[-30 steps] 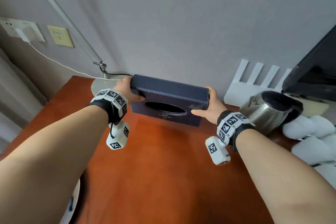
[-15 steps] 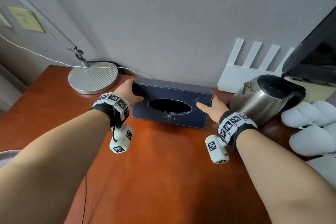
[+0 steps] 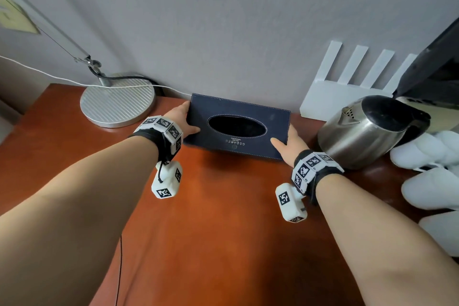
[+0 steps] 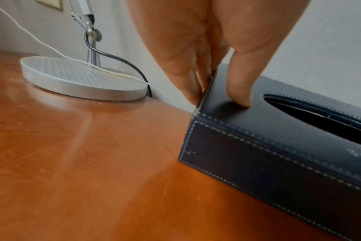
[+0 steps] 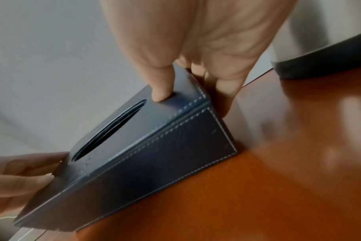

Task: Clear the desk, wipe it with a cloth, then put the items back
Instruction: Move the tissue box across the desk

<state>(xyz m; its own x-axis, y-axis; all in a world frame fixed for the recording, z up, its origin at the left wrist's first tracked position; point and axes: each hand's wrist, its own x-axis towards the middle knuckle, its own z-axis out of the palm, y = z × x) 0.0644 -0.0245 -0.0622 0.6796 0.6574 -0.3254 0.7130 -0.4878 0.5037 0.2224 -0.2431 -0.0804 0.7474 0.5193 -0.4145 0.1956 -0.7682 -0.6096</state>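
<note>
Holding the navy tissue box [image 3: 237, 126] by both short ends, I have my left hand [image 3: 182, 120] pinching its left end, thumb on the lid and fingers down the side, and my right hand [image 3: 289, 140] pinching the right end likewise. The box sits at the back of the desk [image 3: 211, 218] near the wall, between the lamp base [image 3: 116, 102] and the kettle [image 3: 367, 129]. It looks flat on the wood, though I can't be sure.
</note>
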